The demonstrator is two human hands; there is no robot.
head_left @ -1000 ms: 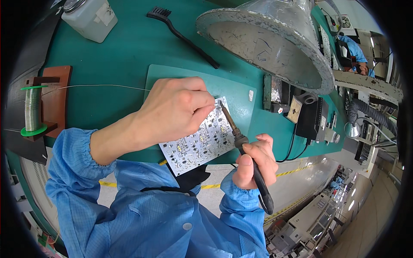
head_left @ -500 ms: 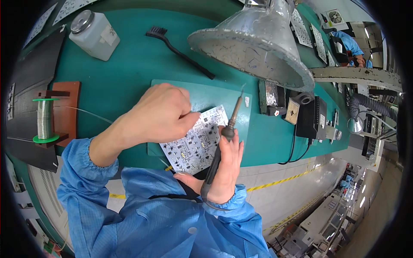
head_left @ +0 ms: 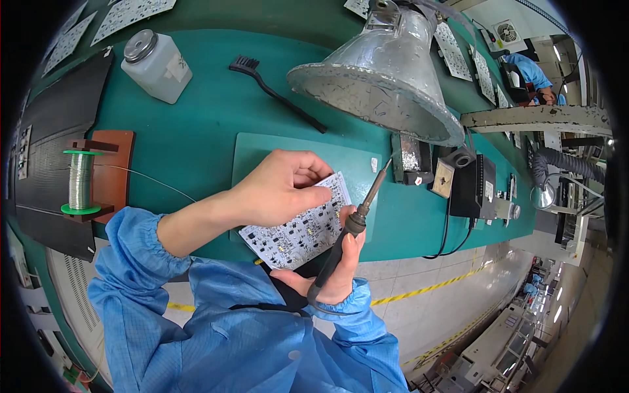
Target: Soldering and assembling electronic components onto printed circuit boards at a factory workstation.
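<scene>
Their left hand (head_left: 283, 188) is pinching the circuit board (head_left: 295, 239) near 1 o'clock; right hand (head_left: 341, 274) is gripping the soldering iron (head_left: 354, 224) while touching the board around 5. Board's straddling the green mat (head_left: 252, 154) at its 6 o'clock edge.

PCB (head_left: 298, 230) partly hidden; coat (head_left: 246, 354) cropped

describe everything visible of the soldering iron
The soldering iron has a black handle, a dark collar and a slim brownish metal-looking shaft tapering to a point. It slants in the right hand, its tip toward the picture's upper right, beyond the circuit board, apparently in the air.
</scene>
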